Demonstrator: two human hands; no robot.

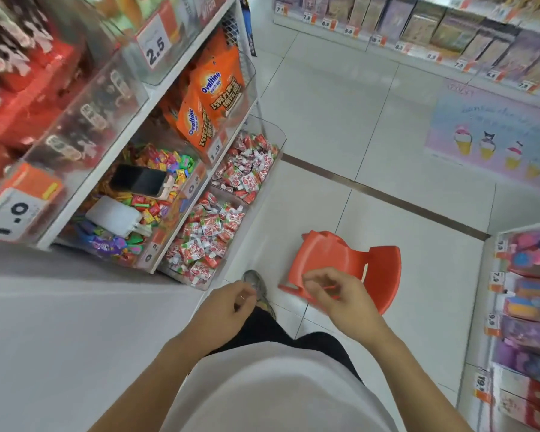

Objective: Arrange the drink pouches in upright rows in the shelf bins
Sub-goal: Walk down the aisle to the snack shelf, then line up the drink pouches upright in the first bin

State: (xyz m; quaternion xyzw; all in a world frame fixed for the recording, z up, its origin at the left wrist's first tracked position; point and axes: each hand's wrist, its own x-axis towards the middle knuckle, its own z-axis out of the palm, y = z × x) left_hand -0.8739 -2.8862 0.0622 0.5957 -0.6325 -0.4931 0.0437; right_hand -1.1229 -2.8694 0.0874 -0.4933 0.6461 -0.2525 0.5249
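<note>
**Item: pouches loose, hands empty**

Drink pouches [206,244]: jumbled in bottom shelf bins [264,194], ten o'clock of the person. Left hand [228,307] and right hand [334,294]: fingers loosely curled, holding nothing. Red stool [349,263]: tipped on floor [387,120], one o'clock. Risk: tripping on stool; slack pouches likely topple again once stood up.

Upper shelves [28,73] at ten o'clock: motion-blurred, red packs unreadable, cut by left and top edges. Price tag [8,218] at nine o'clock partly cut, digits smeared. Drink pouches [205,241] in bottom bins: print too small to read, lower layers hidden under top ones. Left shoe [256,285] partly hidden behind left hand [228,310]. Red stool [349,263] near edge covered by right hand [334,294]. Far shelf labels [399,46] at one o'clock blurred.
</note>
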